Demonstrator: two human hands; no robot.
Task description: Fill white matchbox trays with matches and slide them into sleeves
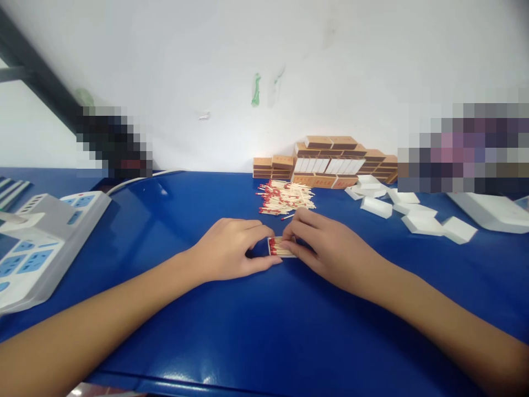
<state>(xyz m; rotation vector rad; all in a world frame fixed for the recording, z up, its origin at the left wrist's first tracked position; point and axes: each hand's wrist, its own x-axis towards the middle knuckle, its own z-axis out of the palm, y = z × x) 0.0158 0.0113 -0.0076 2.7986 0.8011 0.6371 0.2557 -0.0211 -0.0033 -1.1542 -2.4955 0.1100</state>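
A small white tray filled with red-headed matches lies on the blue table between my hands. My left hand grips the tray's left end, thumb on the near side and fingers on the far side. My right hand is over the tray's right part, its fingers pinched at the matches; whether a match is between the fingertips is too small to tell. Just beyond the hands is a loose pile of matches with red heads mostly to the left.
Stacked matchboxes stand against the white wall. Several white trays are scattered at the right, near a larger white object. A grey and white power strip lies at the left of the blue table, with a cable behind.
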